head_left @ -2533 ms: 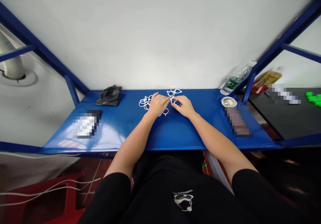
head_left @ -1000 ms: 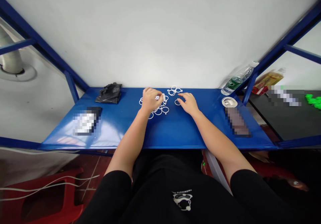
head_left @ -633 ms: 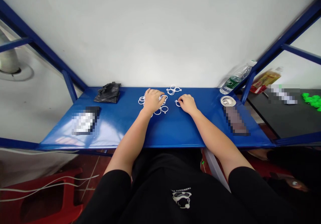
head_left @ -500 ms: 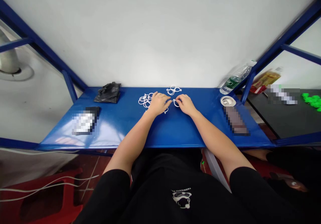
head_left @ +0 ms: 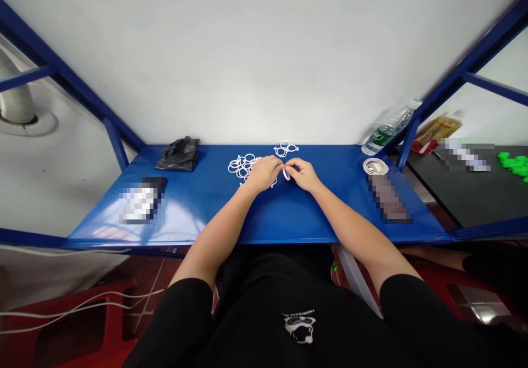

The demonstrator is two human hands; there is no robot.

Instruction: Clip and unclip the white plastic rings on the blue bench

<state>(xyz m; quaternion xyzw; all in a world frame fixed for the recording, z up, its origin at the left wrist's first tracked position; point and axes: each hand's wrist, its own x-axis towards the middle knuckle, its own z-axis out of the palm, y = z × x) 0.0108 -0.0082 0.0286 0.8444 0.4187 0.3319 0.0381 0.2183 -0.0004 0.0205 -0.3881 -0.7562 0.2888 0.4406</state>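
A white plastic ring is held on edge between my two hands, just over the blue table. My right hand pinches it between thumb and fingers. The fingers of my left hand are closed at its upper end, where the fingertips of both hands nearly meet and hide the detail. Beside and partly under my left hand lies a loose pile of white rings, each with a small tab. A smaller group of white rings lies behind my hands, near the wall.
On the blue table, a crumpled black plastic bag and a blurred flat item lie left. To the right are a water bottle, a white coil and another blurred item. A co-worker's forearm shows at right.
My hands have come together at the fingertips. The ring, which lay flatter at my right hand, is now turned on edge between them. My left fingers have closed.
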